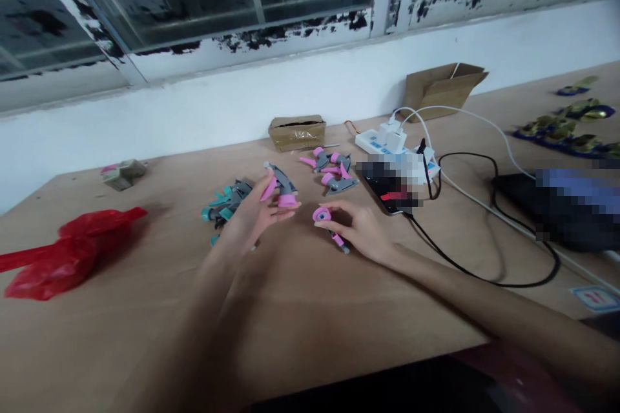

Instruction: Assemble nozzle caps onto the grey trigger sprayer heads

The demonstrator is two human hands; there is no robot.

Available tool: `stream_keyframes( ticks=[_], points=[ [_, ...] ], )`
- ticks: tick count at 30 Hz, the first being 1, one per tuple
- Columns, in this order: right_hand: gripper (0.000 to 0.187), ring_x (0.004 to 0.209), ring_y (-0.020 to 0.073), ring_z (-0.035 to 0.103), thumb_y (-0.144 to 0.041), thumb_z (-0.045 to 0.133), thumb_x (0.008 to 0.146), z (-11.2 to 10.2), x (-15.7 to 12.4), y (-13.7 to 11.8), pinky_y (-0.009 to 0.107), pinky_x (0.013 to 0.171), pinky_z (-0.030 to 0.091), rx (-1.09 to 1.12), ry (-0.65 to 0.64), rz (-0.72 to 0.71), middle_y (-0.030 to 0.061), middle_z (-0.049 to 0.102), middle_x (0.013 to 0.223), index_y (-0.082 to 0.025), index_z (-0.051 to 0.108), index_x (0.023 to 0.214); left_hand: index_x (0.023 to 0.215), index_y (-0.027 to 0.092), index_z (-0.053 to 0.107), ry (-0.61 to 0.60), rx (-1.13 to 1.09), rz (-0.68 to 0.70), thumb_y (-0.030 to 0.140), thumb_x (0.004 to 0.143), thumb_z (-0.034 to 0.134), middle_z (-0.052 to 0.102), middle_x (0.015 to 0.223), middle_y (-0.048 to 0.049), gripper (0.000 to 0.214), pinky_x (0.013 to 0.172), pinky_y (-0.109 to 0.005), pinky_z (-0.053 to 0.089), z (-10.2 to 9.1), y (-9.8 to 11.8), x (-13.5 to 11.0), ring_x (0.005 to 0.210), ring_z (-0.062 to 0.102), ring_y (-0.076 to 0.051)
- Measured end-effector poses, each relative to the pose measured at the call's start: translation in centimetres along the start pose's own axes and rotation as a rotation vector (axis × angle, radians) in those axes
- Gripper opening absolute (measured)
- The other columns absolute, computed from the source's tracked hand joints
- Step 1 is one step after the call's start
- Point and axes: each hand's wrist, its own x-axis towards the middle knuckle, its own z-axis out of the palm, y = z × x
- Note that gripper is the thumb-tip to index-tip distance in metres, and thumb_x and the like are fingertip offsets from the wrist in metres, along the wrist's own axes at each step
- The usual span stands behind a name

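Note:
A pink and grey trigger spray head [281,186] is held in my left hand [256,210], its pink collar turned down and its grey body on top. My right hand [361,227] grips a second pink and grey spray head [321,214] by its collar, the round opening facing me. Beyond the right hand several more pink and grey spray heads [340,182] lie on the table. Partly hidden behind the left hand is a pile of teal and grey spray heads [227,201].
A red plastic bag [77,258] lies at the left, near a small grey block [123,174]. Cardboard boxes [297,133] stand by the wall. A power strip [378,143], a phone [387,190] and loose cables [465,271] occupy the right. Gold-coloured parts [571,132] sit far right.

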Motion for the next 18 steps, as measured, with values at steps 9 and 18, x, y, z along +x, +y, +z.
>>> stream_keyframes(
  ticks=[9, 18],
  points=[
    [0.026, 0.087, 0.0162, 0.065, -0.038, 0.064, 0.075, 2.9, 6.9, -0.5, 0.028, 0.078, 0.05, -0.066, -0.084, 0.072, 0.0033, 0.069, 0.092, -0.02, 0.063, 0.094, 0.102, 0.018, 0.048, 0.237, 0.087, -0.032, 0.069, 0.077, 0.037, 0.062, 0.103, -0.0127, 0.057, 0.074, -0.034, 0.053, -2.1, 0.7, 3.1, 0.09, 0.064, -0.023],
    [0.032, 0.095, 0.0179, 0.057, -0.034, 0.051, 0.087, 5.1, 12.6, 1.5, 0.039, 0.08, 0.049, -0.193, -0.25, 0.142, 0.0071, 0.056, 0.113, -0.016, 0.052, 0.113, 0.105, 0.015, 0.056, 0.32, 0.488, 0.007, 0.057, 0.083, 0.044, 0.061, 0.101, -0.0114, 0.05, 0.071, -0.035, 0.052, -3.4, 0.5, 6.5, 0.09, 0.061, -0.025]
  ],
)
